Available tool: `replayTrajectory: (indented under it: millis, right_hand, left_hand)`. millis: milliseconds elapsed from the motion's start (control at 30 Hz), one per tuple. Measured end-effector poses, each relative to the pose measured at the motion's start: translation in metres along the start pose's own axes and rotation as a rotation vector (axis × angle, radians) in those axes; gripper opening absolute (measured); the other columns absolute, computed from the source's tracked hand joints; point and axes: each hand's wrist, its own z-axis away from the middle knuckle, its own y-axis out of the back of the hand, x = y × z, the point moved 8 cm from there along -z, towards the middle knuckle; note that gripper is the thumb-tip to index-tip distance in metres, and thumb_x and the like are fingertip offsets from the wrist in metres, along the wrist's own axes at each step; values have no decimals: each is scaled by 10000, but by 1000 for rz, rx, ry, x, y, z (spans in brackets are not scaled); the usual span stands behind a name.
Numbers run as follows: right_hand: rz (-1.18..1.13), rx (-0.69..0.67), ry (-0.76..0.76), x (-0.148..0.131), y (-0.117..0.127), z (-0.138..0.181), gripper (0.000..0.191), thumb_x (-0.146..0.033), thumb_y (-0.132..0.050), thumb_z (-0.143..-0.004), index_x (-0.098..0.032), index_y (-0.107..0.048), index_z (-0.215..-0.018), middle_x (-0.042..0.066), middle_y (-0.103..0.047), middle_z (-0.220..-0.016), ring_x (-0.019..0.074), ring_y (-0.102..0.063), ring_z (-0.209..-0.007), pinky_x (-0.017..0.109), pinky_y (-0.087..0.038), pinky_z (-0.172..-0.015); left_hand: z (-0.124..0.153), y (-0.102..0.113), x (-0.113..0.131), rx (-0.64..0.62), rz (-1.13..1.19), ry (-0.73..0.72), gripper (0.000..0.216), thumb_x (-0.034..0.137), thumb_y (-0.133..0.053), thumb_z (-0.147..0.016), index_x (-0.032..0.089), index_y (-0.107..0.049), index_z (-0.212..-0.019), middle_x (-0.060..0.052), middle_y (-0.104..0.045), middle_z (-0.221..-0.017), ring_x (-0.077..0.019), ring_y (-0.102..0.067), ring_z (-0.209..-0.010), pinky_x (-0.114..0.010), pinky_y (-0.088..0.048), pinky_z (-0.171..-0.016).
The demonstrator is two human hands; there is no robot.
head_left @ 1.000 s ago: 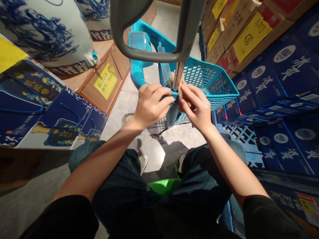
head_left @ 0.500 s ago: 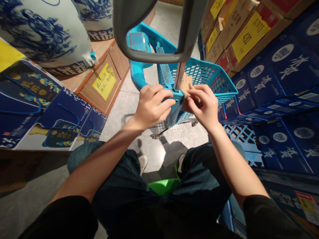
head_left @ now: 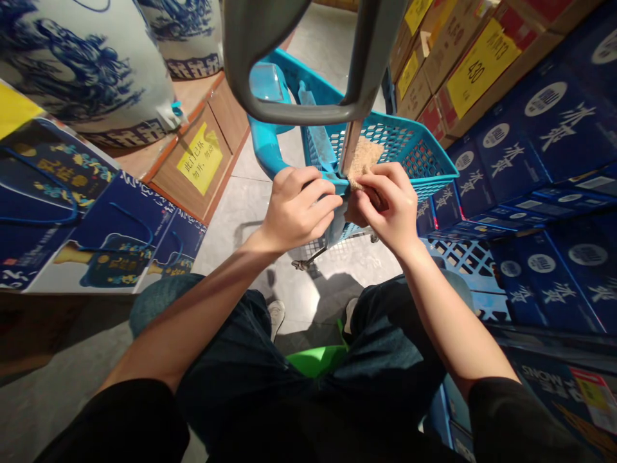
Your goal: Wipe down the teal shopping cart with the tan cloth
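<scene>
A blue plastic wheeled shopping basket [head_left: 424, 138] stands in front of me, its grey pull handle [head_left: 289, 114] rising toward the camera. My left hand [head_left: 299, 209] is curled over the near rim, left of the handle's metal post, and steadies the basket there. Just right of that post, my right hand [head_left: 388, 206] pinches a tan cloth [head_left: 365, 155] against the same rim. Part of the cloth spreads up inside the basket, and its lower end is hidden behind my fingers.
Blue drink cartons [head_left: 544, 103] and brown boxes [head_left: 448, 58] are stacked on the right. To the left are large blue-and-white jars [head_left: 91, 77] on a wooden cabinet [head_left: 193, 202] and blue gift bags [head_left: 106, 238]. Something green [head_left: 318, 361] lies between my legs.
My right hand has shifted slightly left, closer to the post. More of the tan cloth now shows spread above the rim. My left hand has hardly moved.
</scene>
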Motion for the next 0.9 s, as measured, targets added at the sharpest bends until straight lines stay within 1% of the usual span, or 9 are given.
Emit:
replayTrajectory:
  millis: [100, 233, 300, 400, 467, 600, 733, 800, 900]
  right_hand:
    - [23, 3, -12, 9, 3, 0, 119, -363, -724, -1068, -291, -796, -1129, 88, -735, -1117, 321, -740, -1115, 636, -668, -1123]
    - [43, 38, -65, 32, 8, 0, 122, -363, -698, -1084, -278, -782, -1110, 77, -722, -1062, 301, -732, -1063, 601, -669, -1120]
    - [25, 42, -58, 30, 8, 1, 125, -361, -695, -1090, -276, -778, -1124, 82, -720, -1080, 304, -732, -1076, 598, -665, -1126]
    - [15, 19, -20, 14, 2, 3, 150, -392, -692, -1107, -285, -775, -1170, 93, -721, -1144, 322, -734, -1148, 626, -657, -1148]
    - [20, 1, -6, 7, -1, 4, 173, -421, -682, -1120, -290, -772, -1188, 102, -721, -1182, 338, -734, -1194, 650, -651, -1158]
    - [18, 4, -17, 20, -1, 3, 189, -437, -660, -1136, -292, -769, -1192, 106, -727, -1189, 350, -726, -1225, 674, -623, -1192]
    - [26, 29, -68, 41, 0, 1, 208, -450, -622, -1160, -283, -746, -1169, 114, -727, -1205, 358, -705, -1252, 690, -583, -1225]
    - [16, 23, -71, 37, -2, 2, 223, -466, -610, -1170, -284, -738, -1169, 118, -718, -1222, 361, -690, -1273, 688, -564, -1239]
    - [-18, 8, -49, 17, -7, 2, 245, -493, -612, -1176, -286, -742, -1194, 111, -698, -1232, 355, -675, -1298, 668, -544, -1251]
  left_hand:
    - [3, -6, -6, -67, 14, 73, 148, 242, -662, -1129, 265, -779, -1217, -56, -839, -1107, -318, -741, -1284, -572, -597, -1076]
    - [4, -4, -5, -29, 116, 70, 157, 199, -690, -1095, 276, -774, -1203, -44, -839, -1147, -324, -742, -1298, -571, -604, -1101]
    - [3, -5, -6, -41, 96, 94, 149, 208, -686, -1098, 277, -782, -1188, -43, -838, -1132, -319, -741, -1292, -569, -601, -1106]
    - [2, -4, -3, -33, 9, 59, 136, 235, -682, -1113, 286, -788, -1183, -29, -837, -1069, -304, -755, -1254, -548, -597, -1056]
    - [2, -6, -3, -52, 16, 63, 141, 250, -671, -1123, 289, -787, -1192, -30, -838, -1065, -307, -757, -1264, -550, -589, -1053]
    - [4, -13, -9, -147, 28, 131, 170, 280, -637, -1136, 297, -793, -1201, -41, -840, -1070, -308, -763, -1281, -567, -595, -1098]
    - [0, -2, 0, -22, 6, 32, 153, 218, -651, -1121, 281, -778, -1178, -28, -847, -1061, -295, -771, -1252, -542, -603, -1058]
    - [-3, 1, 4, 22, -9, 7, 146, 203, -664, -1112, 292, -765, -1168, -16, -849, -1063, -285, -776, -1223, -525, -592, -1041]
    - [-5, 2, 6, 39, -47, 3, 118, 212, -669, -1111, 284, -754, -1147, -14, -848, -1051, -290, -780, -1199, -527, -585, -1010]
